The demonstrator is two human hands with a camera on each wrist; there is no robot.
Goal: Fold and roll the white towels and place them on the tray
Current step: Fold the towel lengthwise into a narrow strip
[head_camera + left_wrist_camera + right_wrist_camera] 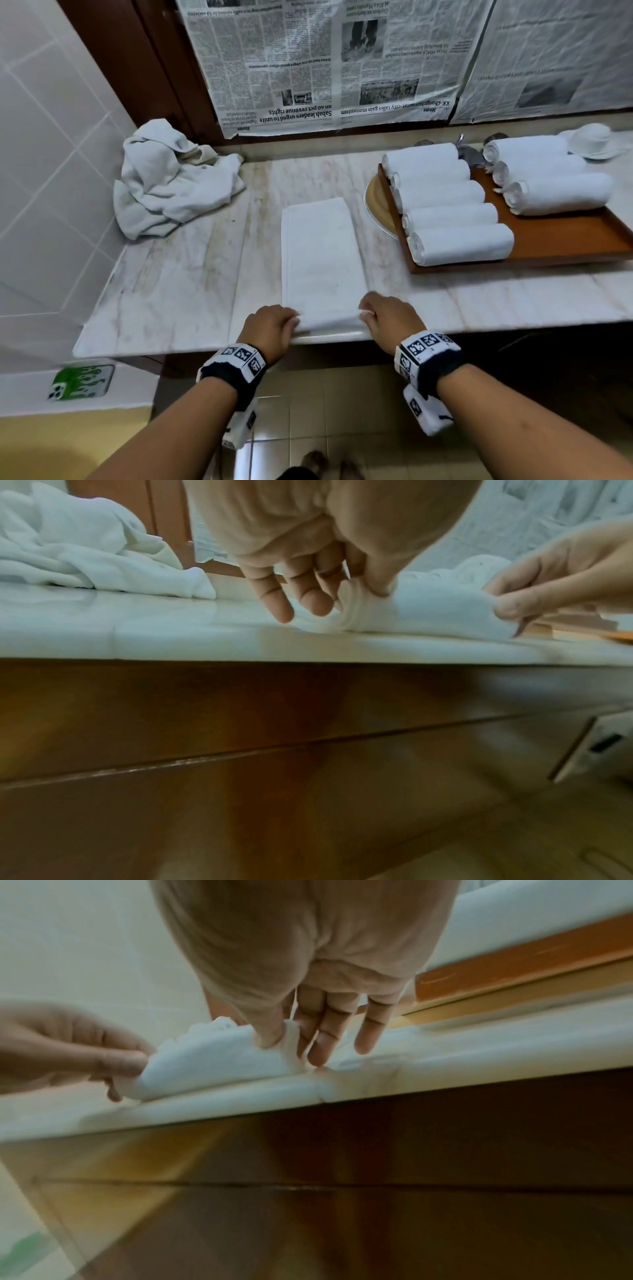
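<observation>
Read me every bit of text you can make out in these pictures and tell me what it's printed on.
All of it stands upside down on the newspaper sheets taped above the counter:
"Sabah leaders urged to unite on 40 pct revenue rights": headline, left sheet.
"Home": section label, twice.
"KK-Changchun sister-city talks gain momentum": headline; the middle words are blurred, so partly a guess.
Body columns and the right sheet: too small or blurred.
The wrist bands carry square black-and-white code marks, no words.
</observation>
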